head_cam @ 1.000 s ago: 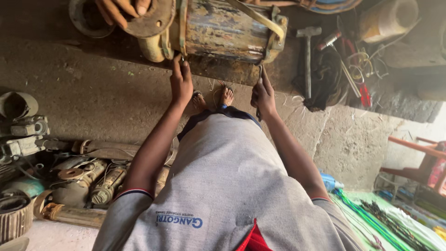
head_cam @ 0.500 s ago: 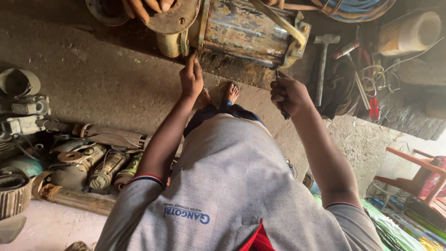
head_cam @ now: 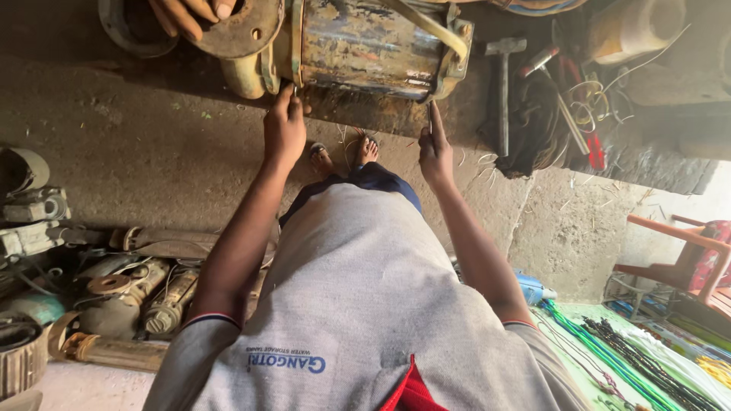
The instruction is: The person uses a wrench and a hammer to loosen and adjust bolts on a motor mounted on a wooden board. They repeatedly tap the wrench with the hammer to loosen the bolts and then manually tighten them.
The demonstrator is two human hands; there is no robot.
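I look down on a rough, dusty concrete floor (head_cam: 145,129) in a cluttered workshop. At the top centre lies one rusty, paint-flaked metal motor (head_cam: 365,46), cylindrical, with a round flange on its left. My left hand (head_cam: 284,125) is closed, fingertips pinching at the flange edge. My right hand (head_cam: 434,148) grips a thin tool (head_cam: 431,116) against the motor's lower right. Another person's hand (head_cam: 190,11) rests on the flange, upper left. One hammer (head_cam: 502,84) lies upper right; old rusted parts (head_cam: 114,297) pile at lower left.

Dim shaded floor, sharp focus; daylight glare blown out right (edges warped).
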